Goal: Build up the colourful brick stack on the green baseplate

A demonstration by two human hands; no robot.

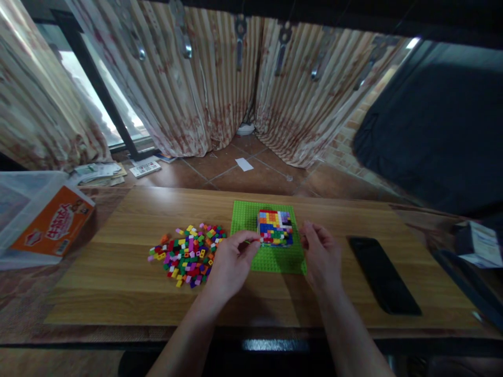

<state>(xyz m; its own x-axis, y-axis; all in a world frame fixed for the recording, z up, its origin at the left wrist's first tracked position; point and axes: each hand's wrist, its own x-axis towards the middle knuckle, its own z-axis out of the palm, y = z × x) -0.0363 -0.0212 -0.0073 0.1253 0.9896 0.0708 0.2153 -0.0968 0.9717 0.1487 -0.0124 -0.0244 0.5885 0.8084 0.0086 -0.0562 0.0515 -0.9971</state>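
Note:
A block of many-coloured toy bricks [271, 226] stands on the green baseplate [243, 214]. My left hand [233, 256] is closed in a pinch at the front left corner of that block. Whatever lies between its thumb and forefinger is too small to name. At the baseplate's right edge, my right hand [323, 256] has its fingers curled and their tips together, apart from the bricks. I cannot make out whether it holds anything. Left of my left hand lies a loose pile of small coloured bricks [191, 256].
A black phone-like slab [383, 275] lies on the wooden tabletop [126, 277], right of my right hand. At the far left is a clear plastic bin [23, 183] with an orange label. Striped curtains [204, 94] hang beyond the table.

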